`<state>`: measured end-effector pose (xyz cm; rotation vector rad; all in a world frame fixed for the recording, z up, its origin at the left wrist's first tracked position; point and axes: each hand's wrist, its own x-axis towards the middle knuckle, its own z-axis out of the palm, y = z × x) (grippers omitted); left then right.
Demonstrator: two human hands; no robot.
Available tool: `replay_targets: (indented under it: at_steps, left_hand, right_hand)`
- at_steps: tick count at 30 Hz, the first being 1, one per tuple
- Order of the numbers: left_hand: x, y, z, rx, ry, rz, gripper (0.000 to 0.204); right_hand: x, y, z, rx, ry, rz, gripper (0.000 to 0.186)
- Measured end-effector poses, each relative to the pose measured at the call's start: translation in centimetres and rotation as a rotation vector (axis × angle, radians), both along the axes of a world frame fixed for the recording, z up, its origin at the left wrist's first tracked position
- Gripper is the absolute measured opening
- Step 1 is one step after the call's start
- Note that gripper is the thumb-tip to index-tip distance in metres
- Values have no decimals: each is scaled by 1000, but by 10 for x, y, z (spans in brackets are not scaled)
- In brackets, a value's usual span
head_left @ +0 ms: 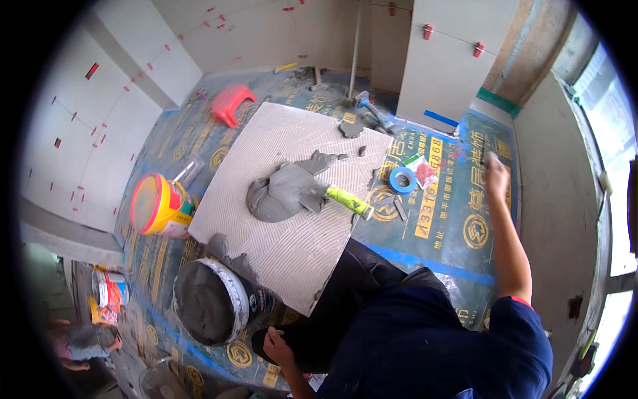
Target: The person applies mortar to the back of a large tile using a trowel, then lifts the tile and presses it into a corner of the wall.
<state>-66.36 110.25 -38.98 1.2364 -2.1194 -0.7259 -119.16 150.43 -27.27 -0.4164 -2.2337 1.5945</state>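
My right hand (pixel 496 181) is stretched out to the far right above the covered floor. Its fingers are closed, and what they hold, if anything, is too small to make out. Beside my dark-trousered knee, my left hand (pixel 276 347) is low with its fingers curled in and nothing visible in them. A large tile (pixel 229 159) lies in front of me, its upper face spread with combed grey adhesive. A thick heap of grey mortar (pixel 282 193) sits on it. From the heap sticks the yellow-green handle (pixel 349 201) of a tool whose blade is buried.
Left of my knee stands a bucket (pixel 247 299) of grey mortar; a yellow-red bucket (pixel 149 203) is farther left. A red stool (pixel 232 103), blue tape roll (pixel 402 179) and blue-handled tool (pixel 375 113) lie around the tile. Another person (pixel 83 342) is at lower left.
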Motion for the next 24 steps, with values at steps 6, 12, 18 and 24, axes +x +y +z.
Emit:
replay_targets:
  at_steps: [6, 12, 18, 24]
  left_hand:
    - [45, 30, 1, 51, -57, 229, 44]
    - [32, 58, 3, 88, -43, 301, 38]
    - [31, 60, 6, 0, -1, 266, 32]
    - [22, 55, 9, -5, -53, 210, 29]
  right_hand:
    - [15, -184, 26, 207, 91, 1093, 34]
    - [48, -218, 45, 639, -301, 1685, 84]
    - [63, -224, 33, 537, -290, 1463, 54]
    - [7, -209, -18, 22, -373, 923, 54]
